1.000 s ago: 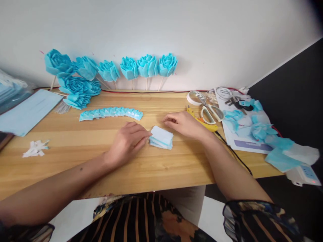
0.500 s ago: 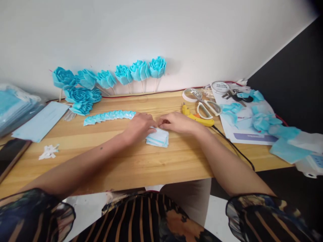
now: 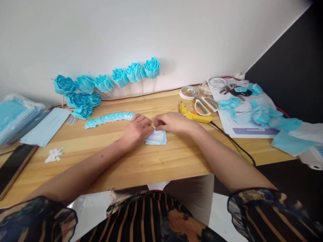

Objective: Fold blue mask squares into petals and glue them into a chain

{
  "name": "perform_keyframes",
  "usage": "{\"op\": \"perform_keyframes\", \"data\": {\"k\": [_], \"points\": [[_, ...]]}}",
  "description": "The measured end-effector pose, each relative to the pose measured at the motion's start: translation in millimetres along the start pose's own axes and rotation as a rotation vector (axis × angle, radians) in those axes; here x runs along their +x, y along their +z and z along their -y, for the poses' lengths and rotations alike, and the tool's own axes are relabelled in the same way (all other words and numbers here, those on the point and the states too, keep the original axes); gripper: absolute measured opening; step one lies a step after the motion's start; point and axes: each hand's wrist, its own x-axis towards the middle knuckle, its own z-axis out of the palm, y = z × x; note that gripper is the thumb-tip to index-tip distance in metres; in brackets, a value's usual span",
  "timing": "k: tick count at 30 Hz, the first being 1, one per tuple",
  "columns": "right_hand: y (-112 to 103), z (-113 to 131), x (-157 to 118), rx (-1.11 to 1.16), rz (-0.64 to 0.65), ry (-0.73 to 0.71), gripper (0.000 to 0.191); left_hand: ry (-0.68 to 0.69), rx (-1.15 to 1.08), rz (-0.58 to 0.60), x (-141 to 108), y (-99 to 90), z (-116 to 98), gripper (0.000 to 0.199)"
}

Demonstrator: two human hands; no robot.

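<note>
A small stack of pale blue and white fabric pieces point(image 3: 156, 137) lies at the middle of the wooden table. My left hand point(image 3: 137, 129) rests at the stack's upper left, its fingers bent and closed at the top edge. From the right, my right hand point(image 3: 171, 122) meets it there, thumb and index finger pinched together. Whatever sits between the fingertips is mostly hidden. A curved row of folded blue pieces point(image 3: 109, 118) runs left from behind my left hand.
Blue fabric roses point(image 3: 119, 78) on sticks lean on the wall. A yellow glue gun point(image 3: 195, 116) with a black cord, scissors point(image 3: 207, 105) and tape point(image 3: 188, 92) lie right. Farther right are keys and blue scraps on paper. White strips point(image 3: 54, 155), a phone point(image 3: 16, 168) and blue sheets point(image 3: 46, 127) are left.
My hands have come closer together over the top of the stack, the right one shifting left. The whole view has shifted slightly.
</note>
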Motion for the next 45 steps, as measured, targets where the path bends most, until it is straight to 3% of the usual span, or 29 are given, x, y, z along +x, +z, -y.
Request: {"op": "perform_keyframes", "data": {"k": [3, 7, 10, 13, 17, 20, 22, 24, 27, 29, 31, 36, 41, 43, 45], "points": [[1, 2, -1, -0.002, -0.012, 0.023, 0.013, 0.038, -0.08, 0.017, -4, -9.0, -2, 0.022], [2, 1, 0, 0.028, 0.004, 0.035, 0.014, 0.02, -0.411, 0.0, -11, -46.1, -11, 0.003], [3, -1, 2, 0.035, 0.012, 0.036, 0.013, -0.193, -0.608, -0.092, -15, -76.3, -16, 0.005], [4, -1, 3, 0.055, 0.004, 0.04, 0.013, -0.443, -0.822, -0.188, -17, -87.4, -10, 0.011], [0, -1, 1, 0.069, 0.02, 0.041, 0.015, -0.692, -1.173, -0.261, -20, -71.2, 5, 0.021], [-4, -2, -1, 0.118, 0.022, -0.007, 0.025, -0.817, -1.428, -0.25, -18, -52.9, 13, 0.027], [-4, -2, 0, 0.138, -0.055, 0.015, 0.038, -0.881, -1.547, -0.235, -15, -43.5, 16, 0.029], [-2, -1, 1, 0.195, -0.213, 0.055, 0.042, -0.924, -1.597, -0.246, -12, -36.8, 18, 0.031], [3, 5, 2, 0.56, -0.376, -0.022, 0.049, -0.943, -1.536, -0.252, -11, -30.3, 16, 0.032], [6, 10, 1, 0.834, -0.336, -0.118, 0.057, -0.92, -1.455, -0.221, -13, -27.8, 13, 0.029], [9, 14, 0, 0.961, -0.26, -0.151, 0.056, -0.89, -1.398, -0.182, -16, -26.2, 10, 0.027], [17, 23, -1, 0.925, -0.168, -0.076, 0.054, -0.841, -1.363, -0.159, -20, -23.7, 8, 0.026], [21, 26, 0, 0.902, -0.199, -0.093, 0.038, -0.869, -1.357, -0.344, -22, -23.6, 8, 0.034], [22, 26, 0, 0.954, -0.219, -0.101, 0.037, -0.91, -1.472, -0.404, -21, -24.5, 6, 0.041], [23, 27, 0, 1.013, -0.241, -0.122, 0.037, -0.91, -1.658, -0.369, -21, -25.1, 3, 0.05]]}}
